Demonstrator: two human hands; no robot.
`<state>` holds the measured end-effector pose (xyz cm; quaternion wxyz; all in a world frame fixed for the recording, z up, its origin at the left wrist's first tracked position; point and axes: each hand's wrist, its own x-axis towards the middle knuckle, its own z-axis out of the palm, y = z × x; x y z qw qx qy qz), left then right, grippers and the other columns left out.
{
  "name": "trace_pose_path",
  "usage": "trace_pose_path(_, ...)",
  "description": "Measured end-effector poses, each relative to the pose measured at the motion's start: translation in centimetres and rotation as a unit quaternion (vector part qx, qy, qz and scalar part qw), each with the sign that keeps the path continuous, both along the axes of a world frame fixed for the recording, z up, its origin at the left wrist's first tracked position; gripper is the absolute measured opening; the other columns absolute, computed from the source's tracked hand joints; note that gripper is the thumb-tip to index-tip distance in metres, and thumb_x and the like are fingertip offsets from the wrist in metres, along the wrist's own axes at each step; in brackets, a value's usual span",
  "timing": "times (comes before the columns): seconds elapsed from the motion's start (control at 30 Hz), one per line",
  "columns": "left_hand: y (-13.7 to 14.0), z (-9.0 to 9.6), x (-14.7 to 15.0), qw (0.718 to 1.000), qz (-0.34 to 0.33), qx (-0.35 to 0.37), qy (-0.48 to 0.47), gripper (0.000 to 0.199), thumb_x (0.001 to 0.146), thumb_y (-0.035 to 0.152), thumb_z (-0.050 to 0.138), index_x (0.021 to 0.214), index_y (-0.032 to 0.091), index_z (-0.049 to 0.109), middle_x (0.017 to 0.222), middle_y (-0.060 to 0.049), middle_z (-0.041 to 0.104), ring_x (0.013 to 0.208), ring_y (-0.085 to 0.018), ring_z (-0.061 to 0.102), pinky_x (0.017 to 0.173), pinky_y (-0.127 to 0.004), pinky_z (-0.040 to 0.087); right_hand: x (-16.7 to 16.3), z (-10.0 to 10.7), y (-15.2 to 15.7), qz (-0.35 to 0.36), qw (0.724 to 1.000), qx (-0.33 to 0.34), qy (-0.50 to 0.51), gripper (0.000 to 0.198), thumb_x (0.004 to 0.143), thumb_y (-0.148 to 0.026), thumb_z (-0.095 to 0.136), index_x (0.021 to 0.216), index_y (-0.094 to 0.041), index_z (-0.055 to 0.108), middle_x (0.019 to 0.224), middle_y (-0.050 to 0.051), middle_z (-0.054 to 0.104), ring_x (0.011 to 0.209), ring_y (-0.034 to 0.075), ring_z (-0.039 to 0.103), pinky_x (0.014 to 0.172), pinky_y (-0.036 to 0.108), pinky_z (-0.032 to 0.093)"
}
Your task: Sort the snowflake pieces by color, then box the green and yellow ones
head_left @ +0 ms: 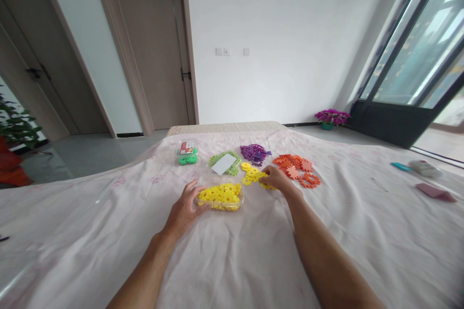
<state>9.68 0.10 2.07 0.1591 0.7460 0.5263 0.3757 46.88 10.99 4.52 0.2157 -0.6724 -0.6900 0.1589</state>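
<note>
My left hand [188, 206] is wrapped round the left end of a clear plastic box [242, 201] filled with yellow flower-shaped plastic pieces [220, 194]. To the right of the box, more yellow pieces [250, 174] lie in a small group on the cloth. There my right hand [277, 178] reaches down, fingers closed on a yellow piece at the group's right side; its fingertips are partly hidden. Close beyond are light green pieces [235, 169] under a white card [223, 163], and a heap of purple pieces [253, 153]. Orange pieces [293, 172] lie right of my right hand.
A clear box of green pieces [187, 153] with a red and white label stands at the back left. At the right lie a blue item [400, 167], a whitish pack [425, 169] and a pink item [436, 192]. A creased pale cloth [232, 260] covers the surface.
</note>
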Motion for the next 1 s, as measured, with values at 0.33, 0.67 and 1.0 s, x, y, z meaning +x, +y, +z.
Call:
trace_pose_path(0.33,0.0,0.0,0.0,1.0,0.003,-0.01,0.01,0.053,0.084,0.058,0.061,0.127,0.027,0.06,0.152,-0.01,0.039,0.136,-0.027,0.046,0.106,-0.042,0.047,-5.1,4.1,-1.8,0.122,0.96,0.02,0.25,0.028,0.071,-0.038,0.07,0.087,-0.016,0.066,0.073,0.0,0.063,0.066,0.013,0.055,0.059,0.022,0.039)
trace_pose_path(0.67,-0.2,0.3,0.2,1.0,0.011,-0.02,-0.005,0.054,0.081,0.058,0.063,0.125,0.027,0.062,0.152,-0.01,0.04,0.135,-0.028,0.047,0.106,-0.042,0.047,-6.5,5.9,-3.2,0.116,0.993,-0.012,-0.016,0.02,0.078,-0.031,0.069,0.094,-0.02,0.071,0.092,0.004,0.072,0.083,0.017,0.064,0.069,0.023,0.043)
trace_pose_path(1.0,0.1,-0.4,-0.1,1.0,0.001,0.009,0.002,0.052,0.083,0.056,0.063,0.126,0.027,0.061,0.15,-0.01,0.042,0.134,-0.027,0.048,0.106,-0.042,0.047,-0.5,4.8,-2.5,-0.038,0.967,-0.12,-0.223,0.041,0.072,-0.045,0.074,0.102,-0.018,0.072,0.113,0.013,0.069,0.1,0.03,0.065,0.075,0.033,0.044)
